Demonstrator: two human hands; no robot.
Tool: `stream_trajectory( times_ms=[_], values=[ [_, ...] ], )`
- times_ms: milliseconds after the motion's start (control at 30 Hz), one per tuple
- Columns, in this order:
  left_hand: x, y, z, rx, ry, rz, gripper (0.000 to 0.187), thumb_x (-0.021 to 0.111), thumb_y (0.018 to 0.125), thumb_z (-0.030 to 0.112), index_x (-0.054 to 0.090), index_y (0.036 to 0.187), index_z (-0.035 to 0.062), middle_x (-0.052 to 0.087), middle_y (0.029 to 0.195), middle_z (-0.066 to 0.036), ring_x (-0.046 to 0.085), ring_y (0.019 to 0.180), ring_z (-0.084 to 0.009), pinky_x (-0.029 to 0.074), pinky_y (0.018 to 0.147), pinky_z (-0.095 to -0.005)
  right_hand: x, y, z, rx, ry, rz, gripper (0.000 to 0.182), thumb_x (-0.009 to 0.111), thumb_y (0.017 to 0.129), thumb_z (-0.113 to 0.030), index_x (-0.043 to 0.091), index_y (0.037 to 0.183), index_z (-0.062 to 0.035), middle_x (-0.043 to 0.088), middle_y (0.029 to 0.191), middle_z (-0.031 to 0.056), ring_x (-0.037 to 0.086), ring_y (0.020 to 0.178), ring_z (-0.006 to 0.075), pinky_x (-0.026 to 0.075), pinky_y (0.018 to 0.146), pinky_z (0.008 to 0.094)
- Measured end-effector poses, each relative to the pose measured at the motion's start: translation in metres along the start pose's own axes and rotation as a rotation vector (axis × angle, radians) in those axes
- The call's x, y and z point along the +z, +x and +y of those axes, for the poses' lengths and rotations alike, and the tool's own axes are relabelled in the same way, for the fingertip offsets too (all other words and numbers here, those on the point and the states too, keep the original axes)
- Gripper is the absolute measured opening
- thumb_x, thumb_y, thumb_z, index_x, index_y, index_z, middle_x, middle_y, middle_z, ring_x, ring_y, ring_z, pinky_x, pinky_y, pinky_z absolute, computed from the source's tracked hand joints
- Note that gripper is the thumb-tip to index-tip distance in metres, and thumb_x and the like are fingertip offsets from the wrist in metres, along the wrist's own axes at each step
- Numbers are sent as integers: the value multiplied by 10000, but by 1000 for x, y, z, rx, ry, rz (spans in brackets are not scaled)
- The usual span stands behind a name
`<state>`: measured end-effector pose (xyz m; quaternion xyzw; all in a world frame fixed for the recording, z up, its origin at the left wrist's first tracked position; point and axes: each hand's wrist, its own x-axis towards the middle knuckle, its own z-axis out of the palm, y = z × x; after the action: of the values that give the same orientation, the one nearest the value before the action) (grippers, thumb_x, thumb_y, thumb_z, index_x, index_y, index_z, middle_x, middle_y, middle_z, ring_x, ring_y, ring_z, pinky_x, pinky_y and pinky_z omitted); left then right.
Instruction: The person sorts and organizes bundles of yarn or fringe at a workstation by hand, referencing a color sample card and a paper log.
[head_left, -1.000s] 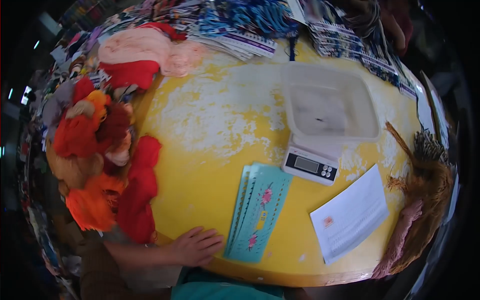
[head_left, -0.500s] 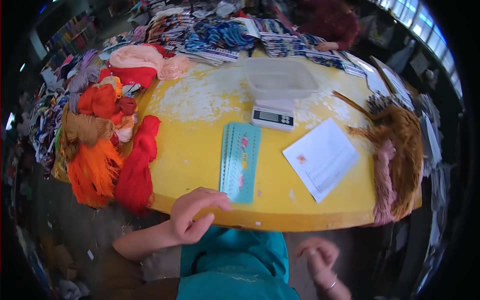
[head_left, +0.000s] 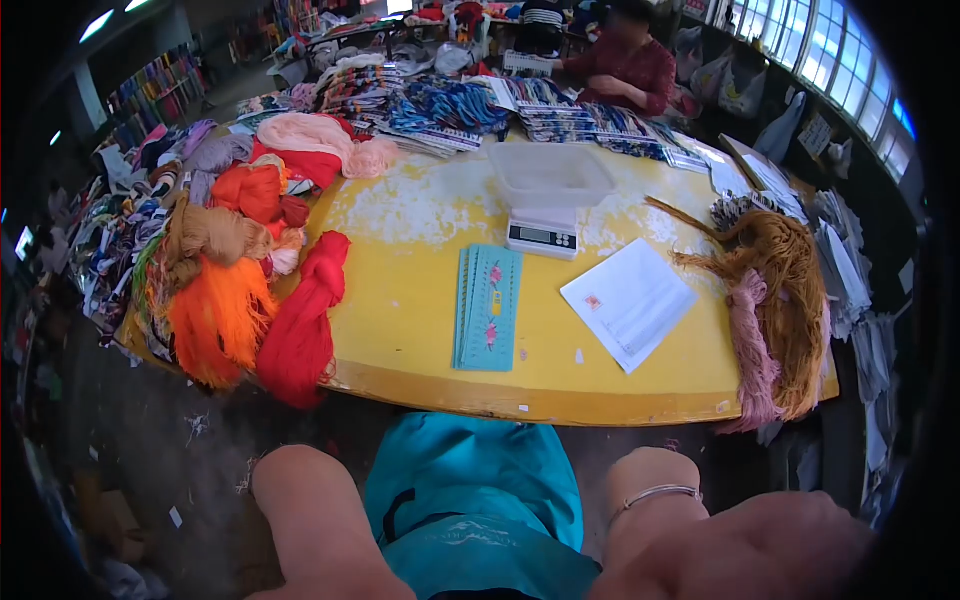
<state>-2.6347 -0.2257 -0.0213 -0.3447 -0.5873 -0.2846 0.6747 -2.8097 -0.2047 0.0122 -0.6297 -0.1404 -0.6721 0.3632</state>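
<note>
My left forearm is bent up close to the camera at the lower left, and its hand lies past the bottom edge of the view. On the right, my right hand is raised near the camera, smeared by motion, with its fingers not readable. A silver bracelet circles that wrist. Both arms are apart from the yellow table. On the table lie a stack of teal printed cards and a white printed sheet stack. Behind them stands a digital scale bearing a clear plastic tub.
Red yarn, orange yarn and other skeins heap on the left. Brown yarn and pink yarn hang over the right edge. Bundled blue threads line the back. A person sits beyond.
Both hands have drawn back from the table's front edge toward my body and the camera. The view has tilted up, showing more of the room and the seated person.
</note>
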Motion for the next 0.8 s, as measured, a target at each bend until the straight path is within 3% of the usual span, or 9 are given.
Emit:
stream_trajectory(
  times_ms=[200, 400, 433, 467, 800],
  values=[
    [8, 4, 13, -11, -117, 8, 310, 493, 936, 188, 600, 1101, -51, 681, 901, -189, 663, 860, -302, 522, 838, -400, 29, 4, -3, -336, -132, 66, 238, 563, 921, -145, 633, 1144, -97, 656, 991, 53, 570, 800, 197, 471, 719, 314],
    [21, -9, 15, -412, -555, -58, 318, 487, 945, 199, 598, 1107, -51, 680, 907, -197, 665, 865, -306, 523, 840, -392, 32, 15, 2, -670, -139, 283, 280, 596, 910, -153, 636, 1186, -176, 649, 995, -16, 536, 781, 145, 450, 685, 277],
    [27, -11, 12, -500, -657, -60, 320, 486, 947, 201, 598, 1108, -51, 679, 908, -198, 665, 866, -307, 523, 841, -391, 26, 9, -4, -345, -692, 225, 308, 565, 935, -207, 603, 1239, -174, 639, 1018, 10, 512, 763, 168, 441, 682, 280],
    [33, -13, 10, -577, -747, -62, 321, 484, 948, 203, 598, 1109, -51, 679, 909, -199, 666, 867, -307, 523, 841, -389, 21, 7, -13, -218, -849, 144, 306, 563, 936, -208, 602, 1237, -173, 639, 1018, 11, 511, 763, 168, 441, 681, 281],
    [47, -26, -12, -844, -1052, 6, 337, 473, 964, 222, 595, 1118, -52, 677, 919, -212, 668, 875, -314, 523, 846, -376, -6, 15, -18, 6, -1014, 153, 289, 546, 943, -221, 601, 1221, -168, 635, 1014, 16, 510, 759, 172, 441, 677, 287]
  ],
)
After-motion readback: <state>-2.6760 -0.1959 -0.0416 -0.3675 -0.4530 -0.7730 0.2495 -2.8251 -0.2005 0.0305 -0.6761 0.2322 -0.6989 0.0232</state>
